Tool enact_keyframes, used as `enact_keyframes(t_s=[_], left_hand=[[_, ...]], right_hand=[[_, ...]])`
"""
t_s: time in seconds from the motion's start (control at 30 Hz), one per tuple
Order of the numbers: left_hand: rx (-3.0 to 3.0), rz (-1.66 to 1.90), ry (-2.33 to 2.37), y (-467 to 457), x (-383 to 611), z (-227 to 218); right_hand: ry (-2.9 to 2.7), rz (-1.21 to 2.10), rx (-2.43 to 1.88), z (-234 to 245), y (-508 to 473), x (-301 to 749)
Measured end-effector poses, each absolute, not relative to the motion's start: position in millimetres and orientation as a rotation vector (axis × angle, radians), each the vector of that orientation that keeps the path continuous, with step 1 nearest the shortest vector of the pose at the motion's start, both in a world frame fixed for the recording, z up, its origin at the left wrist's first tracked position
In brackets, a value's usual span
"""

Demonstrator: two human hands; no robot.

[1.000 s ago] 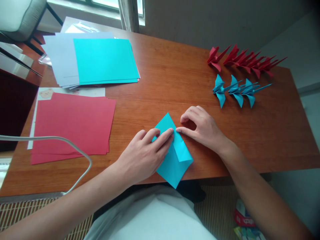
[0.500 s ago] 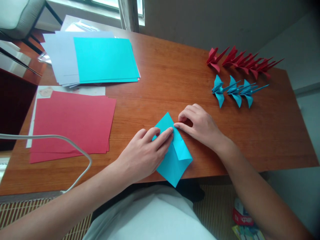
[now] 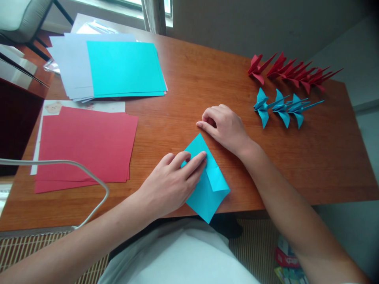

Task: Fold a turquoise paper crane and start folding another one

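A light-blue sheet of origami paper point(image 3: 209, 205), folded into a kite shape with a flap along its right side, lies at the table's front edge. Its lower corner juts past the edge. My left hand point(image 3: 177, 179) presses the paper down, fingertips on the flap's inner edge and part of the sheet hidden beneath. Just above the paper's top point is my right hand point(image 3: 223, 126), apart from the sheet. Its fingers are curled in, the thumb reaches left, and nothing shows in its grasp.
Red paper cranes point(image 3: 291, 73) and blue paper cranes point(image 3: 278, 107) stand in rows at the back right. Red sheets point(image 3: 85, 146) lie at the left, with blue sheets point(image 3: 127, 69) on white paper point(image 3: 71, 67) behind them. A white cable point(image 3: 74, 163) crosses the left front.
My right hand has moved up and left, off the paper's right edge to beyond its top point. My left hand stays pressed on the paper.
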State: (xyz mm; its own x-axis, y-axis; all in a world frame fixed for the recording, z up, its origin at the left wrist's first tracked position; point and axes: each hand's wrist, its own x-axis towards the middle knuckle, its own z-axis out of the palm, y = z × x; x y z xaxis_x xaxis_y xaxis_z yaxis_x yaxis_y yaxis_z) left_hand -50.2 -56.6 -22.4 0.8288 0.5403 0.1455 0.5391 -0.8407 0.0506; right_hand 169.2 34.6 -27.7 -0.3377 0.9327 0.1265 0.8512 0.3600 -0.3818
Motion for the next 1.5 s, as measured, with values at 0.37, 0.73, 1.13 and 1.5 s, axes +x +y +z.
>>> enact_keyframes(t_s=[0.37, 0.73, 1.13, 1.5], left_hand=[[2.976, 0.223, 0.909, -56.7, -49.4, -21.1], [2.977, 0.202, 0.924, -56.5, -48.4, -19.3], [2.986, 0.233, 0.919, -56.7, -48.7, -20.5], [2.895, 0.339, 0.951, -57.5, -50.3, -24.7]], right_hand=[[-2.328, 0.414, -1.451, -25.7, -2.2, 195.5], [-2.481, 0.53, -1.456, -13.4, -21.8, 214.4], [-2.28, 0.439, -1.617, -20.5, -10.8, 192.4], [-2.054, 0.351, -1.68, -33.2, 32.8, 170.8]])
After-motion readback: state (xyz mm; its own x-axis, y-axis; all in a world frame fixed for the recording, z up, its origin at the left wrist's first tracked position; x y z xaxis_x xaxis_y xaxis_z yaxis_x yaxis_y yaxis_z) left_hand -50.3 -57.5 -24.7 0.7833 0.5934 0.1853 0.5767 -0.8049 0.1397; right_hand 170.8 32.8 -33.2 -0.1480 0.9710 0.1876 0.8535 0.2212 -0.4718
